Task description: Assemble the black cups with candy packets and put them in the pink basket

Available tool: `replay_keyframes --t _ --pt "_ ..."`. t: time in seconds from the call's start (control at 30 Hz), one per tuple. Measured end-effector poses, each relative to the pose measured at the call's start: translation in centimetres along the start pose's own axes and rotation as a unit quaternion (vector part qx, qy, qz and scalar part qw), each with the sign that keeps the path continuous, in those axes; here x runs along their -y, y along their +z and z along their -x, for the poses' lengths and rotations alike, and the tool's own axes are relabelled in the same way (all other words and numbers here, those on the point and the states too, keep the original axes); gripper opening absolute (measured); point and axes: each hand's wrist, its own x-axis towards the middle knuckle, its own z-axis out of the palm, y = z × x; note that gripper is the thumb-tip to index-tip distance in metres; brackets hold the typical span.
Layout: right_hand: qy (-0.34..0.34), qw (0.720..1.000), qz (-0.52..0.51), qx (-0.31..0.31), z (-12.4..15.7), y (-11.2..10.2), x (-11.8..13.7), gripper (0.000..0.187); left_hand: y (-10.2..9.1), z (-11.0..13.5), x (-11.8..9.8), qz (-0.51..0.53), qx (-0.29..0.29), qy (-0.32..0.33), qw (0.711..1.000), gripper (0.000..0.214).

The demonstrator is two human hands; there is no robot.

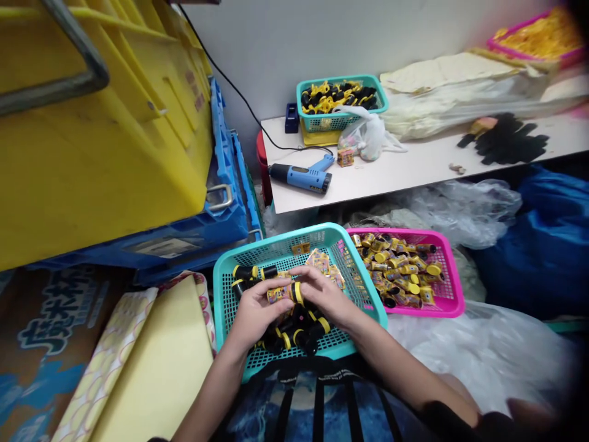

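Note:
A small black and yellow tube with a printed label point(284, 293) is held between both my hands over a teal basket point(276, 248) on my lap. My left hand point(254, 314) grips its left end, fingers curled. My right hand point(324, 293) closes round its yellow-ringed right end. Several bare black and yellow tubes point(294, 334) lie in the basket under my hands, and loose printed labels point(324, 264) lie at its far side. A pink basket point(444, 301) to the right holds several labelled tubes point(398, 270).
A white shelf point(414, 169) behind carries a blue heat gun point(304, 176), another teal basket of parts point(340, 98), a plastic bag and black gloves point(508, 141). Yellow and blue crates point(115, 135) stand stacked at left. Clear plastic bags point(483, 350) lie at right.

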Motion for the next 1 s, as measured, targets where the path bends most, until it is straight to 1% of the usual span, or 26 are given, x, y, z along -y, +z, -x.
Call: replay_keyframes --t 0.03,0.1,0.17,0.27,0.37,0.4,0.43,0.47,0.5,0.53,0.57,0.6,0.63,0.67,0.7,0.73,0.77,0.8,0.83,0.87,0.9,0.93,0.97,1.0 --pt "0.031 0.998 -0.057 0.015 0.2 0.2 -0.2 0.045 0.3 0.1 0.0 0.004 0.002 0.001 1.000 0.032" --pt "0.075 0.983 -0.164 0.046 0.5 0.7 -0.5 0.053 0.9 0.2 -0.1 0.006 0.008 0.007 1.000 0.031" --pt "0.077 0.971 -0.222 0.053 0.7 0.9 -0.8 0.050 1.4 0.2 -0.3 0.001 0.020 0.011 1.000 0.029" --pt "0.068 0.968 -0.236 0.049 0.9 0.5 -1.3 0.043 1.7 0.2 -0.6 -0.005 0.048 0.004 0.999 0.029" --pt "0.047 0.973 -0.222 0.045 1.1 -0.1 -1.7 0.042 1.7 0.2 -0.2 0.009 0.060 -0.007 0.998 0.031" --pt "0.025 0.979 -0.198 0.042 1.2 -0.3 -1.6 0.044 1.7 0.2 0.1 0.021 0.058 -0.010 0.998 0.033" --pt "-0.009 0.988 -0.152 0.039 1.3 -0.4 -1.5 0.047 1.7 0.2 0.3 0.038 0.055 -0.010 0.998 0.035" --pt "-0.051 0.995 -0.079 0.039 1.5 -0.5 -1.2 0.049 1.8 0.2 0.4 0.055 0.053 -0.011 0.997 0.039" --pt "-0.101 0.994 0.013 0.041 1.7 -0.6 -0.7 0.050 1.9 0.2 0.5 0.071 0.055 -0.011 0.996 0.044" --pt "-0.156 0.980 0.113 0.044 2.0 -0.7 0.0 0.049 2.0 0.2 0.5 0.084 0.066 -0.012 0.994 0.050" --pt "-0.205 0.956 0.204 0.044 2.4 -1.0 0.8 0.047 2.2 0.2 0.3 0.095 0.085 -0.015 0.992 0.055" --pt "-0.246 0.928 0.277 0.030 2.9 -1.5 1.7 0.042 2.3 0.2 0.2 0.103 0.107 -0.019 0.989 0.058" --pt "-0.280 0.902 0.329 -0.006 3.4 -2.2 2.7 0.037 2.4 0.2 0.0 0.104 0.128 -0.023 0.986 0.058" --pt "-0.299 0.877 0.371 -0.060 4.0 -3.1 3.8 0.032 2.4 0.1 -0.2 0.098 0.140 -0.025 0.985 0.057" --pt "-0.306 0.849 0.410 -0.133 4.5 -4.2 4.8 0.031 2.2 0.1 -0.3 0.084 0.139 -0.027 0.986 0.053" --pt "-0.298 0.810 0.455 -0.220 5.0 -5.4 5.6 0.031 1.9 0.0 -0.2 0.063 0.123 -0.028 0.990 0.048" --pt "-0.270 0.762 0.510 -0.293 5.4 -6.5 6.3 0.033 1.5 -0.1 -0.1 0.036 0.098 -0.029 0.994 0.043" --pt "-0.240 0.716 0.555 -0.347 5.7 -7.4 6.7 0.036 1.1 -0.2 0.3 0.007 0.071 -0.031 0.997 0.039" --pt "-0.212 0.685 0.588 -0.375 5.8 -8.1 6.8 0.038 0.7 -0.4 0.7 -0.022 0.047 -0.033 0.998 0.036" --pt "-0.184 0.677 0.609 -0.370 5.6 -8.3 6.6 0.037 0.4 -0.7 1.2 -0.053 0.030 -0.033 0.998 0.034" --pt "-0.153 0.692 0.619 -0.339 5.3 -8.3 6.1 0.033 0.3 -1.0 1.7 -0.090 0.020 -0.028 0.995 0.031" --pt "-0.112 0.718 0.624 -0.288 4.8 -7.9 5.4 0.027 0.4 -1.4 2.1 -0.135 0.018 -0.018 0.991 0.028" --pt "-0.060 0.741 0.630 -0.224 4.1 -7.3 4.6 0.022 0.7 -2.0 2.5 -0.188 0.025 -0.003 0.982 0.025" --pt "0.001 0.750 0.640 -0.167 3.4 -6.6 3.8 0.020 1.1 -2.6 2.8 -0.242 0.038 0.017 0.969 0.022"
